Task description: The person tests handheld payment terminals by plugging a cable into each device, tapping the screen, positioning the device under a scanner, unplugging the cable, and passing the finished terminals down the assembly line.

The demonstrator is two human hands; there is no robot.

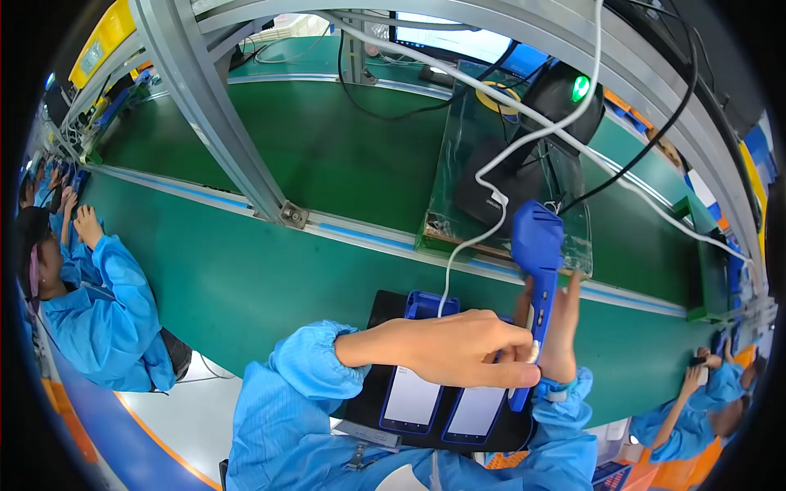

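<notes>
Head view: the blue handheld device (536,241) is raised, slightly tilted, above the black mat (382,313), the left hand's (454,348) curled fingers at its handle, the right hand (562,340) behind; whether either grips cannot be told. Two lit screens (412,399) below bear illegibly small writing; the orange basket's (503,461) contents are hidden.

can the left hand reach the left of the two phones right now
Probably yes: the left phone lies near the left hand, its lower screen uncovered, though that hand's fingers are at the blue scanner.
</notes>
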